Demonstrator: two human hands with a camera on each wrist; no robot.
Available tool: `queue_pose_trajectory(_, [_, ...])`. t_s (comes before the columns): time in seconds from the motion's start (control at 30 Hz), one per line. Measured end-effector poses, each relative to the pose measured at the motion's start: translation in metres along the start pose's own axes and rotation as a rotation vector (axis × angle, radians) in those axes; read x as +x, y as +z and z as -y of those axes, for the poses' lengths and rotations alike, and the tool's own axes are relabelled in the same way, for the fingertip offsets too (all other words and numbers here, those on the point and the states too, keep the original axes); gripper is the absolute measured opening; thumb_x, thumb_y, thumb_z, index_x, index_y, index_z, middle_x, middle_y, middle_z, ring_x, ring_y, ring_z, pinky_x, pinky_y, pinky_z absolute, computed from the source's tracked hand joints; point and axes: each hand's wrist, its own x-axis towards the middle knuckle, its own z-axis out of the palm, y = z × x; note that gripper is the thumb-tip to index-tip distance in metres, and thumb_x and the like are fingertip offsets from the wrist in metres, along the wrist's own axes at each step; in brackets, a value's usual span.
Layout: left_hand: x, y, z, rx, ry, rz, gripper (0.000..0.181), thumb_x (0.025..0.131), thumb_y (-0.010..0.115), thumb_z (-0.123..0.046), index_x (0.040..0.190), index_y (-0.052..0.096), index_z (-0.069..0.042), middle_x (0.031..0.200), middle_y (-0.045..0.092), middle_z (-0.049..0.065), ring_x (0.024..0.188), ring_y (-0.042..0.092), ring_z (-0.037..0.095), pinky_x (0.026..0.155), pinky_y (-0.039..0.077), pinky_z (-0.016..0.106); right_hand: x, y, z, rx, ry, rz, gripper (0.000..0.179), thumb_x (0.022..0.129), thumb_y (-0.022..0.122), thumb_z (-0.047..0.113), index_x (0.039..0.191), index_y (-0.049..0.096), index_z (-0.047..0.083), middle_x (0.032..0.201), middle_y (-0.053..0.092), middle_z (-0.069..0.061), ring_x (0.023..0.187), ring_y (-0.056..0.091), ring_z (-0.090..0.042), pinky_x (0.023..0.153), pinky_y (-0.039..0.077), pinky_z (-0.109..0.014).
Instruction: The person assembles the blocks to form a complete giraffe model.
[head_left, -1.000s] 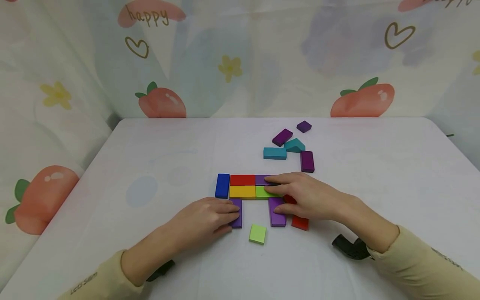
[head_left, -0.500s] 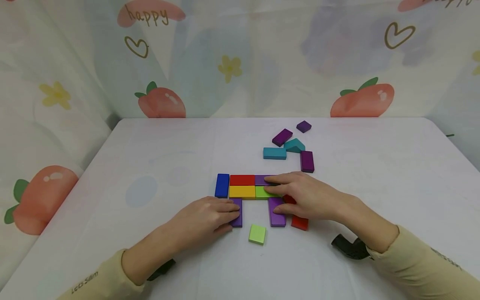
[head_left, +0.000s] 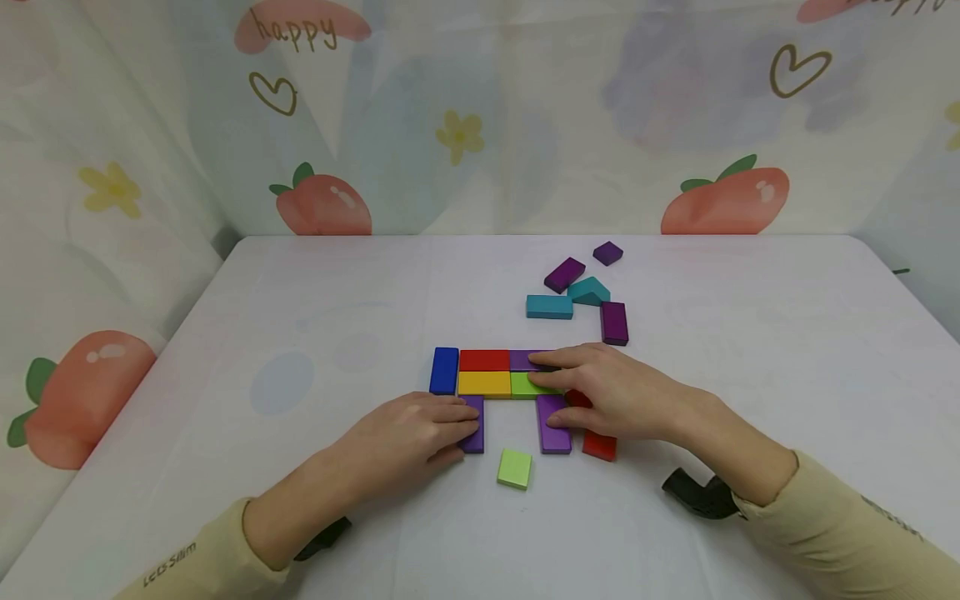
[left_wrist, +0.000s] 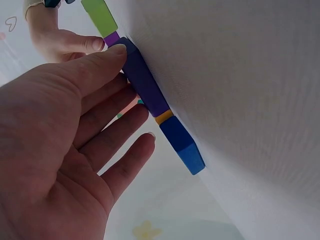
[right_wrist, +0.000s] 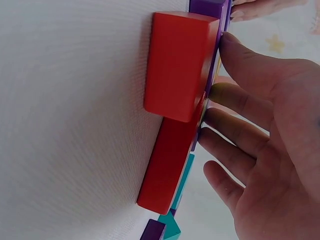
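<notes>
My left hand [head_left: 420, 429] rests its fingertips on a purple block [head_left: 474, 437]; in the left wrist view the thumb touches the block's near end and the other fingers extend loosely alongside. My right hand [head_left: 626, 387] spreads across the other side, index on a back purple block [head_left: 520, 360], another finger on a green block [head_left: 521, 385], thumb on the right purple block [head_left: 553, 433]. Between the hands, a red block [head_left: 484, 360] lies behind a yellow one [head_left: 484, 384], with a blue block [head_left: 444, 372] upright in the view at their left. The right hand partly hides two red blocks [right_wrist: 180, 65].
A light green block [head_left: 515, 468] lies in front of the arrangement. Behind it are a teal block [head_left: 549, 307], a teal triangle [head_left: 589, 291], and several dark purple blocks [head_left: 614, 323]. The white table [head_left: 337, 292] ends at a patterned cloth [head_left: 525, 125].
</notes>
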Motion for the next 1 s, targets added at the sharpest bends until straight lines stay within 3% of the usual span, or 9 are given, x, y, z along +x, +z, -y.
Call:
queue_pose_trajectory(0.37, [-0.001,-0.003,-0.001,-0.057,-0.047,0.007,0.041,0.094,0.074,-0.032,0.13,0.07,-0.014,0.132,0.066,0.002,0.125,0.059,0.016,0.103,0.048,0.036,0.002,-0.002,0.001,-0.005,-0.004,-0.001,0.058,0.09,0.077,0.036,0.141,0.062,0.012,0.149,0.052,-0.01,0.134,0.048,-0.036,0.106,0.044,-0.053])
queue_pose_trajectory(0.57, [0.003,-0.005,-0.002,-0.145,0.008,-0.019,0.044,0.093,0.075,-0.036,0.132,0.069,-0.016,0.134,0.064,0.0,0.13,0.054,0.017,0.108,0.043,0.038,0.002,-0.002,0.002,-0.009,0.006,0.004,0.058,0.09,0.077,0.036,0.141,0.062,0.012,0.148,0.052,-0.01,0.135,0.047,-0.036,0.106,0.043,-0.054])
queue_pose_trajectory(0.77, [0.012,-0.005,-0.005,-0.223,0.043,0.014,0.045,0.093,0.074,-0.039,0.132,0.067,-0.018,0.132,0.063,-0.002,0.129,0.052,0.015,0.111,0.04,0.039,0.001,-0.003,0.002,0.001,0.006,0.0,0.058,0.09,0.078,0.036,0.14,0.062,0.012,0.148,0.052,-0.011,0.134,0.048,-0.036,0.106,0.043,-0.055])
queue_pose_trajectory(1.0, [0.027,-0.004,-0.016,-0.183,0.093,0.063,0.04,0.094,0.072,-0.039,0.128,0.069,-0.019,0.124,0.067,-0.005,0.123,0.055,0.014,0.111,0.04,0.04,0.0,-0.002,0.002,0.008,0.011,-0.008,0.059,0.089,0.079,0.035,0.14,0.062,0.012,0.148,0.053,-0.011,0.134,0.048,-0.036,0.105,0.044,-0.055])
